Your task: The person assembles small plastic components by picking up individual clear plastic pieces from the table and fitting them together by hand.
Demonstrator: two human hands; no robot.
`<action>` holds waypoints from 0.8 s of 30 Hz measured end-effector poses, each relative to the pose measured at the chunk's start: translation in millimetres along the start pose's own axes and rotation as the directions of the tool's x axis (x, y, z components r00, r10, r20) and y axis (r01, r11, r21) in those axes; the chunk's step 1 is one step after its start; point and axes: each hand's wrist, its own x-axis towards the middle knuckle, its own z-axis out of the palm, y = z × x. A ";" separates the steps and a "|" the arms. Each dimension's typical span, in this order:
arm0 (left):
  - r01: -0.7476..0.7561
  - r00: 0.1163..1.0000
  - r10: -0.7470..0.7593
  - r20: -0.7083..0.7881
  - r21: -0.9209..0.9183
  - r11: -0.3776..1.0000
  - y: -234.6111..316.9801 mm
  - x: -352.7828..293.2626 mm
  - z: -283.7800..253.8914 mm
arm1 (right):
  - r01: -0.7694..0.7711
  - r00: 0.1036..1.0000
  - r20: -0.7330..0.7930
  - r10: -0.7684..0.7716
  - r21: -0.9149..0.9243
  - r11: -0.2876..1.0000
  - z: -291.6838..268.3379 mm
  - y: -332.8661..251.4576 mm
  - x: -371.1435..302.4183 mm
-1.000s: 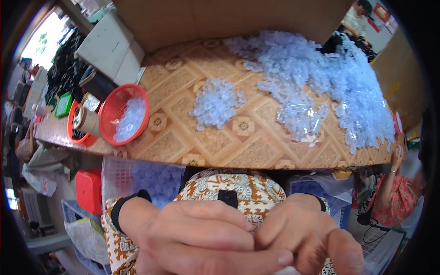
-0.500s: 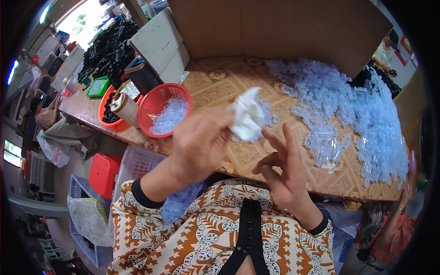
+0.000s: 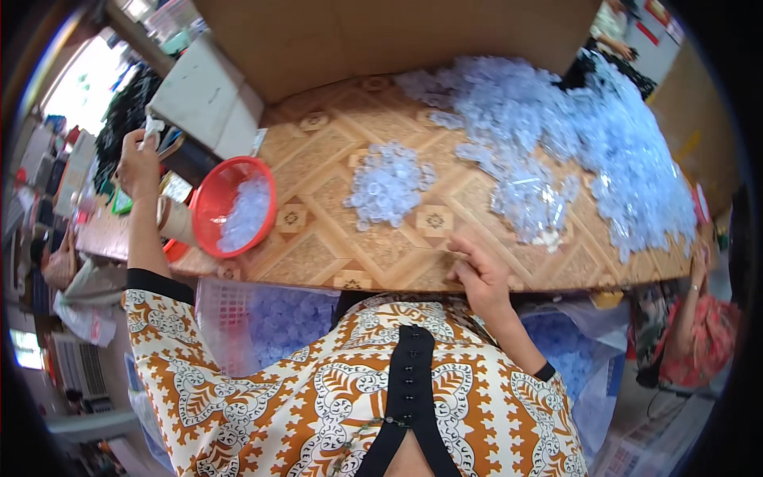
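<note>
My left hand [image 3: 138, 168] is raised at the far left, its fingers pinched on a crumpled white tissue or cloth [image 3: 154, 127]. It is above a dark upright box [image 3: 191, 159] and a beige cylinder [image 3: 176, 220]. My right hand [image 3: 482, 278] hovers at the table's near edge, fingers loosely bent and apart, with nothing seen in it. Beyond that hand, a small heap of clear round plastic pieces [image 3: 388, 187] lies on the table [image 3: 318, 230]. Left of the heap, a red plastic basket [image 3: 272, 199] holds more such pieces.
A big pile of clear plastic parts [image 3: 517, 119] covers the table's right side. A brown cardboard panel [image 3: 381, 40] and a white box [image 3: 208, 95] stand at the back. Bins of clear pieces [image 3: 290, 322] sit below the near edge. Another person's arm [image 3: 690, 306] shows at far right.
My left hand has swung from the middle of the table to the far left, carrying the white tissue or cloth. My right hand has lowered slightly. The view has shifted, uncovering the small heap.
</note>
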 end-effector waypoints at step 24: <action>-0.639 0.769 0.479 -0.423 -0.522 0.565 126.2 -113.5 -51.2 | 0.161 0.980 -0.044 -0.192 -0.380 0.911 -15.1 -22.4 48.7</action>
